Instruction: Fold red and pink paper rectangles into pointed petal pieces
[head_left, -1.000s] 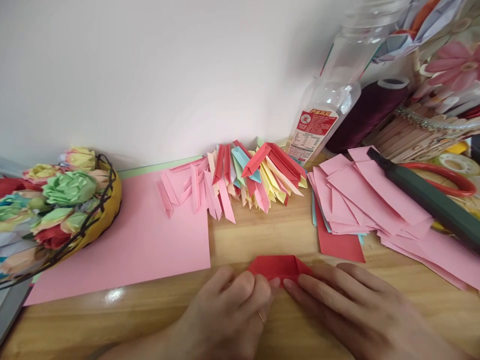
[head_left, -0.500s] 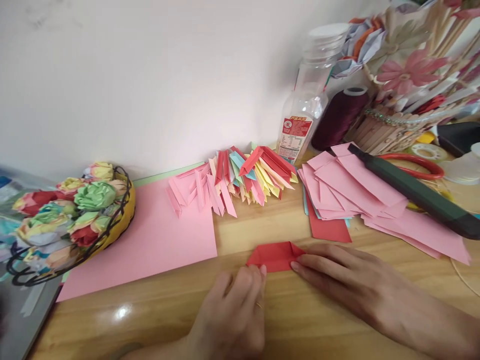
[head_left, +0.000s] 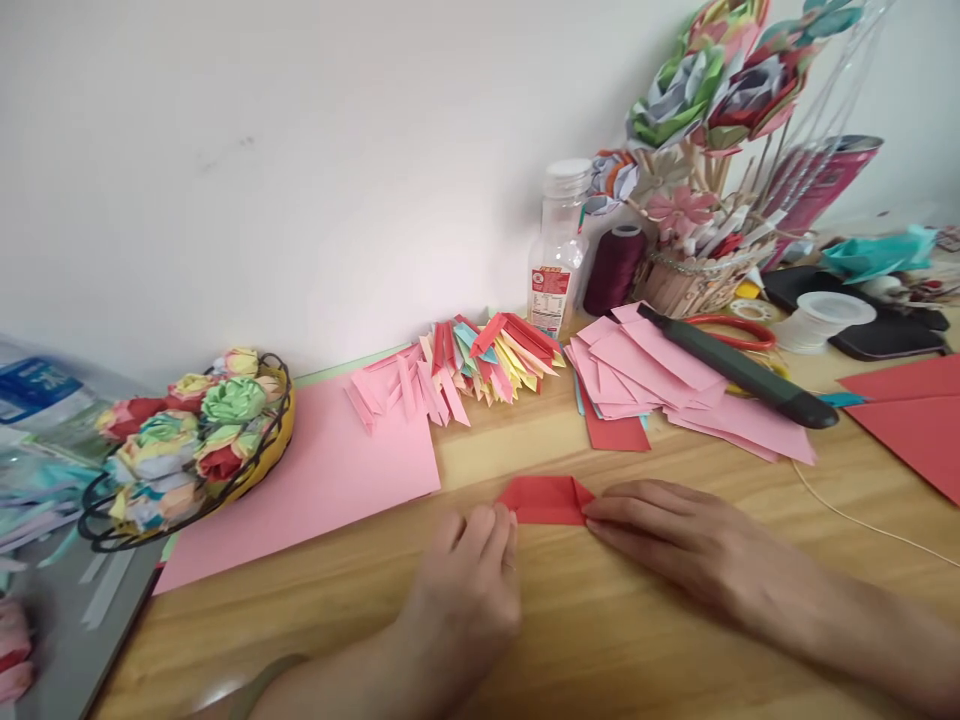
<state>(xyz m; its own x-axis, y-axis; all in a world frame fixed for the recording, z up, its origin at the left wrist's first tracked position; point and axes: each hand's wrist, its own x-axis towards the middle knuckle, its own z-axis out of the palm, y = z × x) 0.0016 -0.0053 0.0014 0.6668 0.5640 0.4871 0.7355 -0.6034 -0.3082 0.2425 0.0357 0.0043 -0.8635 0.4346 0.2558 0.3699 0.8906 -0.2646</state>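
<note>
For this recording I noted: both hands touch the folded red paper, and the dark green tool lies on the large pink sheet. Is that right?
Not quite. In the head view the dark green tool lies on the pile of pink slips, not on the large pink sheet. The left hand and right hand do both touch the folded red paper.

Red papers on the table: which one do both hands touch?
The folded red piece nearest the person, its ends at the left hand and right hand; the other red papers lie untouched.
</note>
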